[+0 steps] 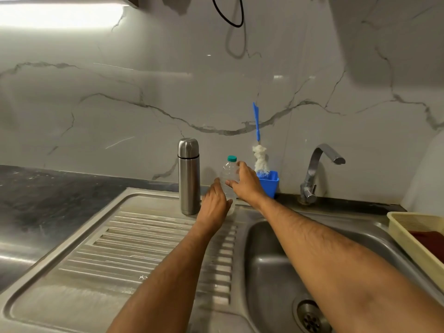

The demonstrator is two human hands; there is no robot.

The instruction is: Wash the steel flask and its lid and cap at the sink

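While right hand [247, 182] wrapped fingers round clear plastic bottle [229, 173], left hand [214, 207] sat at its base, fingers loosely spread, grip unclear. Steel flask [189, 176] stood upright, capped, untouched, just left on drainboard [134, 236]. Risk: left elbow swing toppling flask; wet bottle slipping into basin [271, 260]. Blue brush holder [270, 183] crowded right side; drainboard offered open room left.
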